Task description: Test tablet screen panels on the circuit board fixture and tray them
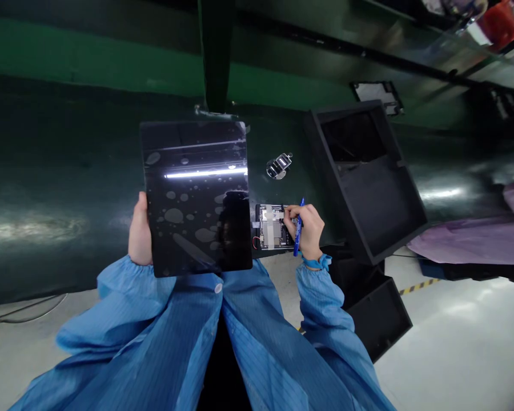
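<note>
My left hand (pixel 140 234) grips the left edge of a large black tablet screen (pixel 197 228), thumb along the side and the fingers hidden behind it. Pale bubbles show under the film on its glossy face, and a ceiling light reflects across it. My right hand (pixel 308 225) is closed around a blue marker pen (pixel 298 228). Its fingertips are at the right end of a small opened device (pixel 274 228) with a bare circuit board and pale tape strips; whether they touch it I cannot tell. Above that lies a small shiny metal part (pixel 279 166).
A large black tray (pixel 381 200) stands on the dark green bench (pixel 68 171) at right, another black bin (pixel 379 314) below it. A dark frame with a pale panel (pixel 379 96) lies behind. A green post (pixel 216 57) rises beyond the screen. Lilac cloth (pixel 471 242) shows at far right.
</note>
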A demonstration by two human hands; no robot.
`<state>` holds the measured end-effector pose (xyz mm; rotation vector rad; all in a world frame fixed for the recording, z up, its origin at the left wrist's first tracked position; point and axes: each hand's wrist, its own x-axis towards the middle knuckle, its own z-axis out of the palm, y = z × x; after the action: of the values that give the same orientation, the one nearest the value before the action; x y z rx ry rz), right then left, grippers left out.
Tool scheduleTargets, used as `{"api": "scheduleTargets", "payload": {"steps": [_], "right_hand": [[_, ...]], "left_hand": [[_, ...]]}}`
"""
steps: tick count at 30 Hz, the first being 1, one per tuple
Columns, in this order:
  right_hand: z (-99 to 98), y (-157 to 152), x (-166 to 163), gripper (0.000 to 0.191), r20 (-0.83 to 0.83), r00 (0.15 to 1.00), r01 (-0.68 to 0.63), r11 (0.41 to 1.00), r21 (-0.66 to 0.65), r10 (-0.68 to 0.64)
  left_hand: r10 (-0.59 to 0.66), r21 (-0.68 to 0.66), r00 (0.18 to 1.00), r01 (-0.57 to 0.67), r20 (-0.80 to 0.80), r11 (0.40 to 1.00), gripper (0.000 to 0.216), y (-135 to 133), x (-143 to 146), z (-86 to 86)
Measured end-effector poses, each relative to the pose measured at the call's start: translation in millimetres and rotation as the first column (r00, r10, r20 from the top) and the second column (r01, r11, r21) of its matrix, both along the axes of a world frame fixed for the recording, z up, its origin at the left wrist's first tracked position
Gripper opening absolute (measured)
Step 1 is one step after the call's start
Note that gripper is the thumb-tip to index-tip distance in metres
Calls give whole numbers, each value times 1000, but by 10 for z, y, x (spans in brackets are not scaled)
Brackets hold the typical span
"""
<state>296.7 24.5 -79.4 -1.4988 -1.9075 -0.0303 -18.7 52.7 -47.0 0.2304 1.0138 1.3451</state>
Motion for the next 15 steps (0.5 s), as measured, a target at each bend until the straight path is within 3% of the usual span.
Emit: {"api": "scheduleTargets", "payload": {"steps": [12, 15], "right_hand": [[-10, 6, -4, 21, -16, 1000, 20, 1000, -22, -20], [15, -3, -10, 22, -100, 988, 120, 992, 45, -115]], "left_hand": [[-3, -105, 993, 15, 118, 994, 42, 2, 79, 148], [-4, -140, 984, 29, 177, 990, 44, -2, 100, 182]]}}
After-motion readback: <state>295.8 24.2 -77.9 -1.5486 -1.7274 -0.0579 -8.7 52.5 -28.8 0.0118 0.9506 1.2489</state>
